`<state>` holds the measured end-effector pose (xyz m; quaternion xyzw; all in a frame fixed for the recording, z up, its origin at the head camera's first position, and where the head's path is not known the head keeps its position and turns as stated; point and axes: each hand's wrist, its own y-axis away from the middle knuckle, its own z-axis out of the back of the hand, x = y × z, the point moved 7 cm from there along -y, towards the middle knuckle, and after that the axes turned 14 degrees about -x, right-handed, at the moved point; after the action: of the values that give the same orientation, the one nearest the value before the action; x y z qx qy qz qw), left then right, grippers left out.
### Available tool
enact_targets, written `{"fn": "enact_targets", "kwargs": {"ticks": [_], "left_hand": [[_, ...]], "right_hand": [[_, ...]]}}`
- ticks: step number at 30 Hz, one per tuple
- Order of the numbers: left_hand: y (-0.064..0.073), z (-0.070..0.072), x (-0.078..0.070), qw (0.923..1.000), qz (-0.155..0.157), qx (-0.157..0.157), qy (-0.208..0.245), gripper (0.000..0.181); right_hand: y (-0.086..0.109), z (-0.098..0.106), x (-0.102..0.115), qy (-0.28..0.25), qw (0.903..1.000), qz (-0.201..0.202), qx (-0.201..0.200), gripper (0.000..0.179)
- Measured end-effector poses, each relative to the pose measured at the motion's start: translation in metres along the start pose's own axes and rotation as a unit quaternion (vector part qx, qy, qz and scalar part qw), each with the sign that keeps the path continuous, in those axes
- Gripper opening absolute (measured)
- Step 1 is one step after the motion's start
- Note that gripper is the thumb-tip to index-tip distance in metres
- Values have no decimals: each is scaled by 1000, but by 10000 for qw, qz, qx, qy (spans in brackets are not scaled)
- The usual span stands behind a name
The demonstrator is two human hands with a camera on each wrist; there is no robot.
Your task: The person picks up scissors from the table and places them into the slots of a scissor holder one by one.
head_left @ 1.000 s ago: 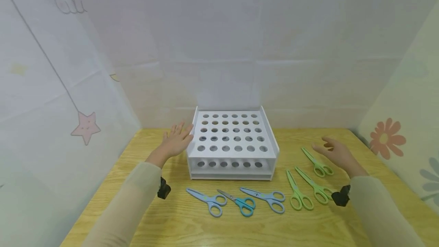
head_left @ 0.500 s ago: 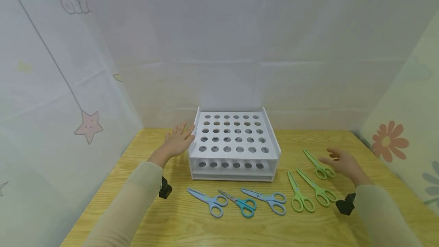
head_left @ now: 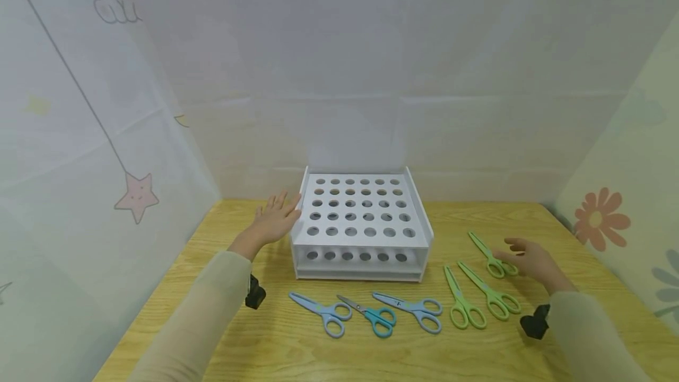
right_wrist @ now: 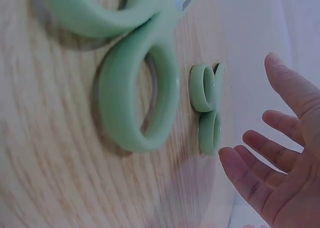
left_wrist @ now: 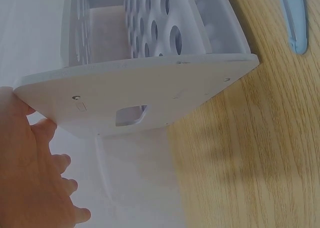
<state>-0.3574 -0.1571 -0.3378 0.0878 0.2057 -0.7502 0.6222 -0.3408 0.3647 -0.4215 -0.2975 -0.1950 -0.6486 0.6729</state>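
In the head view a white rack [head_left: 361, 239] with rows of round holes stands at the table's middle. My left hand [head_left: 273, 221] rests at its left side, fingers spread; in the left wrist view the left hand [left_wrist: 35, 173] is beside the rack's side panel [left_wrist: 135, 93]. Above the farthest green scissors [head_left: 495, 267] hovers my right hand [head_left: 533, 261], holding nothing. From the right wrist the right hand [right_wrist: 280, 173] shows loosely bent fingers near the handles of those scissors [right_wrist: 202, 88], while other green scissors [right_wrist: 165, 108] lie closer to the camera.
Two more green scissors [head_left: 460, 302] [head_left: 493, 296] lie right of the rack. Along its front are light blue scissors [head_left: 320, 309], teal-handled scissors [head_left: 373, 316] and more light blue scissors [head_left: 414, 306]. White cloth [head_left: 350, 75] hangs behind and beside the wooden table [head_left: 329, 364].
My right hand has shifted slightly right and lower, nearer the handles of the farthest green scissors. The left hand stays at the rack's side. The head view has shifted a little.
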Motion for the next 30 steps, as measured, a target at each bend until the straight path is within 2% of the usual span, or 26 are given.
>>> {"fn": "enact_targets", "kwargs": {"ticks": [10, 21, 30], "left_hand": [[1, -1, 0, 9999, 69, 7, 146, 56], [-1, -4, 2, 9999, 43, 15, 106, 56], [-2, -4, 3, 9999, 33, 4, 98, 55]], "right_hand": [[1, -5, -10, -8, 9999, -110, 122, 75], [3, -9, -22, -205, 9994, -248, 155, 74], [-1, -12, -24, 23, 9999, -84, 115, 74]]}}
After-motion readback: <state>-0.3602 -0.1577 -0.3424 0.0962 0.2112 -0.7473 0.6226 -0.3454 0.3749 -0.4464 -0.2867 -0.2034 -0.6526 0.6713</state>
